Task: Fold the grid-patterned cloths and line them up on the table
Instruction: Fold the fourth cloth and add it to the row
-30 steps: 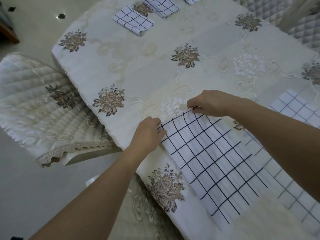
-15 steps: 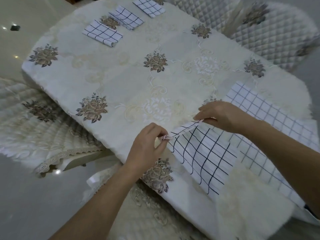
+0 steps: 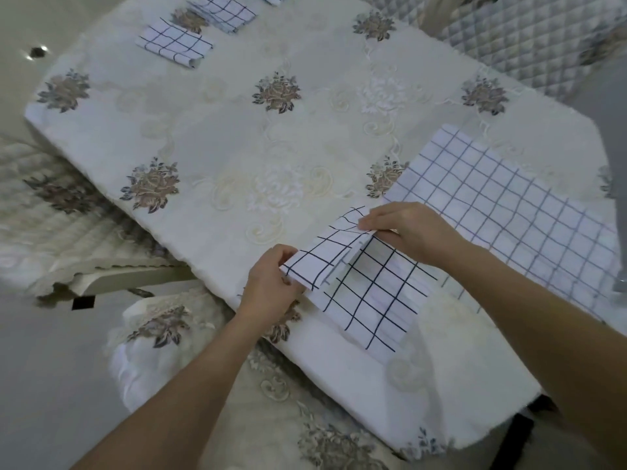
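A white cloth with a black grid [image 3: 369,300] lies at the table's near edge, its far end lifted and turned back over itself. My left hand [image 3: 271,283] pinches the lifted near-left corner. My right hand [image 3: 407,232] pinches the far corner of the same flap. Under my right forearm a larger grid cloth [image 3: 509,205] lies spread flat. Folded grid cloths sit in a row at the far end of the table: one [image 3: 173,45] nearest, another [image 3: 224,11] behind it, a third cut off by the frame's top edge.
The table [image 3: 237,130] wears a cream floral tablecloth. Quilted chairs stand at the left [image 3: 51,212], the far right [image 3: 526,39] and just below the table's near edge [image 3: 237,401]. Pale floor lies to the left.
Both hands have lifted the cloth's far edge off the table and carried it back towards me, so the flap now overlaps the rest of the cloth. The camera shifted.
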Demonstrator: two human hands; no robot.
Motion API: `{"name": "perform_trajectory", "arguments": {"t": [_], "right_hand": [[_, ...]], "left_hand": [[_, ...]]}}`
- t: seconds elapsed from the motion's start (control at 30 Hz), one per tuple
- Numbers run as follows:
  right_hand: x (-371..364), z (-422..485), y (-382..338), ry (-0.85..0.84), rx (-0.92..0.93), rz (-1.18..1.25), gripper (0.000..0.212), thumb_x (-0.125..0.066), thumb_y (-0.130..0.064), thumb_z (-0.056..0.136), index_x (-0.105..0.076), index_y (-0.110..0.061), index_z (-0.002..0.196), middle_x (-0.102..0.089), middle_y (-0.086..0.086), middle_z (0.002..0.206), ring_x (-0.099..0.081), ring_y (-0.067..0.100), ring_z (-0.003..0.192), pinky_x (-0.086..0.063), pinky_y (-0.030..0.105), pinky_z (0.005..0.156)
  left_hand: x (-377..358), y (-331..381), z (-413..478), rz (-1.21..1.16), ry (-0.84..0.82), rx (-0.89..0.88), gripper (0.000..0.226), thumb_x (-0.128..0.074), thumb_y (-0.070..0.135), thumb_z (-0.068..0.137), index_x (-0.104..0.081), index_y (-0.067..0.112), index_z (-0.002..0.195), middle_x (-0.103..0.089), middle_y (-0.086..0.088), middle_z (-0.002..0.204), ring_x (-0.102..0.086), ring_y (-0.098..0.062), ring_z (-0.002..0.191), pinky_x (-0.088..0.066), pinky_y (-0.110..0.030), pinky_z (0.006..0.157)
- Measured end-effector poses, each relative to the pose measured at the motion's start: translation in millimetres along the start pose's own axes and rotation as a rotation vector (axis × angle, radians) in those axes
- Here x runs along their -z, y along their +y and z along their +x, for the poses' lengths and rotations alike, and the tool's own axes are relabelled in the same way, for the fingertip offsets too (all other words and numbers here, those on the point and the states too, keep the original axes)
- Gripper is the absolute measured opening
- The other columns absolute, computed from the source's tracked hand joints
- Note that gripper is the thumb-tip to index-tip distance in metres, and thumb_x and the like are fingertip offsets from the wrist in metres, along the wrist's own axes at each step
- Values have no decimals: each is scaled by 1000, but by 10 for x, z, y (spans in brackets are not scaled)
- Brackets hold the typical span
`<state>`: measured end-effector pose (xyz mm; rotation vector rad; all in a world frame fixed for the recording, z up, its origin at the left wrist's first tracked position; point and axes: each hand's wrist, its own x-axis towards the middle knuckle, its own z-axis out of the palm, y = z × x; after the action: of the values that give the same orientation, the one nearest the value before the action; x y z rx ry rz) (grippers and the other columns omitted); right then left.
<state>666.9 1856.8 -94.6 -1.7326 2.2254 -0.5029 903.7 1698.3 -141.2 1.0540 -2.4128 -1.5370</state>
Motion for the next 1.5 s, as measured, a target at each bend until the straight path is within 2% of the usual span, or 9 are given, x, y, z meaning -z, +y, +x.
{"name": "perform_trajectory", "arguments": {"t": [0.17, 0.33, 0.43, 0.5, 0.57, 0.67, 0.87, 1.13, 1.5], "right_hand": [[-131, -124, 170, 28, 92, -93, 33, -74, -6, 85, -75, -18, 116, -73, 0, 118, -65, 28, 115, -58, 48, 85], [-336, -416, 319, 115, 238, -162, 39, -85, 0, 72, -77, -9, 109, -75, 5, 110, -69, 35, 108, -56, 50, 91], [-485, -619, 383, 162, 263, -178, 41, -86, 0, 70, -76, -7, 110, -75, 7, 111, -68, 36, 109, -55, 49, 93], [-598, -761, 448, 189, 279, -199, 37, -81, -2, 76, -74, -7, 113, -73, 8, 116, -66, 36, 113, -54, 50, 95], [-710, -897, 507, 209, 275, -207, 31, -73, -6, 86, -72, -8, 117, -70, 9, 123, -62, 37, 120, -53, 51, 97], [-851, -1056, 578, 234, 269, -241, 30, -70, -6, 90, -71, -10, 120, -66, 10, 130, -58, 36, 126, -49, 52, 101], [-953, -1251, 606, 299, 260, -279, 27, -71, -4, 90, -72, -10, 116, -66, 10, 130, -60, 36, 122, -52, 48, 97], [-1104, -1391, 695, 305, 265, -228, 27, -66, -7, 95, -70, -10, 121, -64, 10, 132, -58, 36, 125, -48, 49, 101], [-1054, -1513, 721, 301, 278, -221, 25, -62, -10, 97, -71, -10, 121, -65, 8, 132, -57, 34, 128, -49, 47, 102]], "left_hand": [[-26, -294, 75, 407, 5, -175, 47, -77, 4, 73, -61, 17, 115, -56, 2, 102, -49, -21, 98, -49, -40, 82], [1, -343, 40, 627, 0, -286, 57, -81, 16, 72, -58, 16, 124, -56, -5, 113, -54, -29, 98, -51, -45, 75], [-13, -262, -58, 758, -66, -346, 74, -75, 31, 77, -45, 18, 143, -48, -8, 139, -50, -30, 120, -48, -44, 88], [-35, -181, -133, 822, -146, -476, 83, -67, 35, 78, -33, 19, 152, -36, -7, 155, -40, -26, 138, -41, -44, 105], [-83, -118, -191, 893, -255, -599, 87, -57, 37, 78, -22, 20, 157, -21, -4, 164, -24, -20, 149, -24, -43, 120], [-249, -72, -270, 994, -360, -706, 88, -46, 55, 87, -13, 19, 159, -8, -3, 167, -5, -18, 154, -9, -46, 125], [-692, -73, -430, 1116, -326, -655, 99, -25, 81, 89, -5, 14, 159, 4, -6, 167, 7, -20, 154, -10, -50, 124], [-1066, -63, -596, 1110, -294, -534, 100, -20, 81, 89, -3, 12, 159, 6, -7, 167, 8, -21, 154, -8, -50, 124], [-1226, -59, -730, 1096, -266, -542, 95, -31, 74, 91, -8, 11, 159, 0, -7, 167, 2, -22, 154, -14, -52, 122]]}}
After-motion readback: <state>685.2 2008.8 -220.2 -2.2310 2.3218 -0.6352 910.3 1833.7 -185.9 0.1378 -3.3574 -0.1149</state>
